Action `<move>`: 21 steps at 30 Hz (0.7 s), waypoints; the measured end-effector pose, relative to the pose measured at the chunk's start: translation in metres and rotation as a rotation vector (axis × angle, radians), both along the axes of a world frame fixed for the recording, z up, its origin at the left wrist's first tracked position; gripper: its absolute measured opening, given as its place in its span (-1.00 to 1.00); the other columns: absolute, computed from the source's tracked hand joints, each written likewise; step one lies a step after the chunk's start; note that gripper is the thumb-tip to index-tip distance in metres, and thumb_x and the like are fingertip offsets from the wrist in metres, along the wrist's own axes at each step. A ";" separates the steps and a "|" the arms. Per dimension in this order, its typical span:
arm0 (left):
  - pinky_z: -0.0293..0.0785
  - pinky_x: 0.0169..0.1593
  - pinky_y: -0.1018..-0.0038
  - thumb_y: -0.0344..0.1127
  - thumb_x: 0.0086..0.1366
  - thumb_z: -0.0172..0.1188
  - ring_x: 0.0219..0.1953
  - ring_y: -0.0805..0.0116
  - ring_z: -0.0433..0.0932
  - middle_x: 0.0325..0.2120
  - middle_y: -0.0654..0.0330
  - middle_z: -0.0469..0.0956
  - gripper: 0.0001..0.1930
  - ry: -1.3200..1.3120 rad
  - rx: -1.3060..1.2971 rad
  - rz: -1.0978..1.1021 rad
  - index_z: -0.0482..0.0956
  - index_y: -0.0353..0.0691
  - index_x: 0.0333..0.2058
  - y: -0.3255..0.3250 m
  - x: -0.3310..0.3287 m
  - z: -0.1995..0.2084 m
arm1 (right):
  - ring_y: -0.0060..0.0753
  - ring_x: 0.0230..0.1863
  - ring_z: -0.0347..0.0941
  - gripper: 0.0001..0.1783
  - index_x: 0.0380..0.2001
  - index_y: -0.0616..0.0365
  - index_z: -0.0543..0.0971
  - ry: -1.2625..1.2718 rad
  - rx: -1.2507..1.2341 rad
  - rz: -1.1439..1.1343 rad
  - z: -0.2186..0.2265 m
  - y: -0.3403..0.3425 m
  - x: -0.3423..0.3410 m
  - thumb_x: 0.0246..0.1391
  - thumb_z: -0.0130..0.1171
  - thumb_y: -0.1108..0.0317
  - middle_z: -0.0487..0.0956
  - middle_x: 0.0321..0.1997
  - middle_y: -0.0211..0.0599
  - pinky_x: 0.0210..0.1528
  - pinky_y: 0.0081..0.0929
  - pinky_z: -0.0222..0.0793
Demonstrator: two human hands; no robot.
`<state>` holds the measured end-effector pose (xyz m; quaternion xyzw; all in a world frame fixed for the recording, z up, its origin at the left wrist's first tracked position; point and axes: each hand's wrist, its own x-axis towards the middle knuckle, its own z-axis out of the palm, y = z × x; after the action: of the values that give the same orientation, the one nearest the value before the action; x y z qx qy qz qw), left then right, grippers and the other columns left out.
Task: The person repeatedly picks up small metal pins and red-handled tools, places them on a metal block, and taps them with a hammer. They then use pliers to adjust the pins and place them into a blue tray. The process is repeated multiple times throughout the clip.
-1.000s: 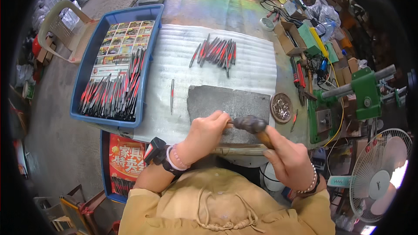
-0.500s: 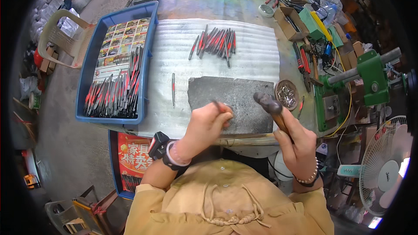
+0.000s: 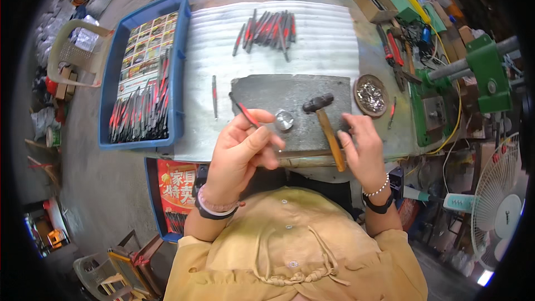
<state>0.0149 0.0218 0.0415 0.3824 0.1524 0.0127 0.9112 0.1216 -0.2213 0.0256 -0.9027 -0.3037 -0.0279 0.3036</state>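
On the far left, a blue tray (image 3: 108,100) holds many red and black tools, lying in a heap on its near side. A single tool (image 3: 214,96) lies alone on the white mat (image 3: 329,50), just right of the tray.

The left hand (image 3: 239,156) is lifted over the near edge of the grey block (image 3: 290,97). Its thumb and fingers pinch one thin tool (image 3: 245,114) with a red grip, and the tip points up and away. A small round silver piece (image 3: 283,120) sits on the block just beside that hand.

The right hand (image 3: 362,153) has its fingers spread loose beside the hammer (image 3: 326,125). The hammer lies on the block, its head resting flat. The fingers touch or nearly touch the handle; I cannot tell which.

Farther back lies a smaller pile (image 3: 267,28) of the same tools. A round dish (image 3: 371,95) of shiny bits sits right of the block.

It looks like many tools in the tray are left to work on, and the back pile may be the done ones.
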 end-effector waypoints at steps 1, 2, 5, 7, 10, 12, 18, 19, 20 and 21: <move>0.51 -0.54 0.62 -0.36 0.39 0.09 -0.61 0.39 0.58 -0.41 0.00 0.61 -0.76 0.016 0.043 0.006 0.40 -0.29 -0.02 -0.002 0.000 0.000 | -0.06 -0.24 0.48 -0.63 0.00 0.26 0.49 0.056 0.031 -0.061 -0.003 -0.014 0.006 0.10 0.18 0.40 0.49 -0.18 -0.05 -0.15 -0.26 0.41; 0.49 -0.55 0.62 -0.37 0.37 0.11 -0.62 0.40 0.57 -0.42 0.00 0.61 -0.73 0.028 0.084 0.011 0.38 -0.29 0.01 -0.005 -0.001 0.001 | -0.10 -0.25 0.51 -0.66 -0.04 0.28 0.50 0.069 0.053 -0.147 -0.008 -0.031 0.014 0.12 0.16 0.40 0.51 -0.16 -0.04 -0.17 -0.28 0.42; 0.49 -0.55 0.63 -0.35 0.36 0.14 -0.63 0.41 0.56 -0.44 0.00 0.61 -0.68 0.052 0.187 -0.001 0.34 -0.27 0.04 -0.010 -0.001 0.003 | -0.25 -0.33 0.52 -0.70 -0.08 0.30 0.51 0.017 -0.029 -0.432 -0.027 -0.081 0.052 0.14 0.15 0.38 0.54 -0.21 -0.11 -0.23 -0.38 0.44; 0.50 -0.54 0.63 -0.29 0.42 0.07 -0.63 0.41 0.56 -0.45 0.01 0.61 -0.70 0.026 0.219 -0.021 0.34 -0.27 0.04 -0.014 0.000 0.003 | -0.22 -0.32 0.54 -0.71 -0.13 0.32 0.52 0.030 -0.074 -0.490 -0.040 -0.107 0.072 0.13 0.17 0.34 0.56 -0.24 -0.10 -0.21 -0.35 0.45; 0.51 -0.53 0.63 -0.24 0.46 -0.02 -0.62 0.42 0.57 -0.45 0.03 0.60 -0.72 -0.007 0.181 -0.022 0.35 -0.28 0.03 -0.020 0.002 0.003 | -0.14 -0.29 0.55 -0.68 -0.20 0.33 0.54 0.040 -0.147 -0.495 -0.059 -0.124 0.101 0.12 0.20 0.26 0.58 -0.28 -0.05 -0.19 -0.30 0.45; 0.52 -0.52 0.63 -0.23 0.48 -0.04 -0.61 0.42 0.57 -0.45 0.04 0.60 -0.72 0.024 0.168 -0.032 0.37 -0.27 0.02 -0.023 0.002 0.003 | -0.06 -0.26 0.55 -0.66 -0.27 0.31 0.55 0.019 -0.197 -0.494 -0.067 -0.123 0.119 0.09 0.23 0.20 0.59 -0.32 -0.02 -0.16 -0.24 0.44; 0.49 -0.50 0.66 -0.22 0.47 -0.03 -0.60 0.45 0.58 -0.45 0.09 0.60 -0.73 0.057 0.165 -0.074 0.40 -0.25 0.01 -0.023 0.002 0.005 | -0.04 -0.31 0.54 -0.72 -0.47 0.30 0.52 0.088 -0.328 -0.557 -0.076 -0.127 0.155 -0.16 0.24 0.26 0.58 -0.41 0.01 -0.20 -0.24 0.42; 0.49 -0.51 0.66 -0.22 0.47 -0.02 -0.61 0.45 0.58 -0.46 0.09 0.60 -0.73 0.055 0.143 -0.077 0.40 -0.26 0.01 -0.022 0.002 0.005 | -0.18 -0.40 0.54 -0.76 -0.54 0.31 0.52 0.144 -0.298 -0.535 -0.076 -0.132 0.160 -0.17 0.23 0.31 0.58 -0.50 -0.08 -0.29 -0.30 0.43; 0.48 -0.51 0.66 -0.23 0.47 -0.02 -0.61 0.45 0.57 -0.47 0.10 0.60 -0.73 0.050 0.118 -0.085 0.40 -0.27 0.01 -0.022 0.003 0.004 | -0.29 -0.47 0.51 -0.79 -0.56 0.32 0.51 0.232 -0.223 -0.539 -0.077 -0.135 0.163 -0.17 0.22 0.35 0.57 -0.54 -0.15 -0.36 -0.35 0.42; 0.48 -0.51 0.67 -0.23 0.47 -0.01 -0.61 0.45 0.57 -0.47 0.10 0.60 -0.73 0.039 0.091 -0.095 0.40 -0.27 0.01 -0.022 0.003 0.003 | -0.39 -0.54 0.48 -0.81 -0.59 0.32 0.51 0.307 -0.132 -0.550 -0.078 -0.139 0.166 -0.18 0.22 0.38 0.55 -0.58 -0.22 -0.44 -0.40 0.41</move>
<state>0.0182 0.0002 0.0446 0.4304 0.1512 -0.0314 0.8894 0.2872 -0.3599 -0.0529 -0.9623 0.0001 0.0475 0.2679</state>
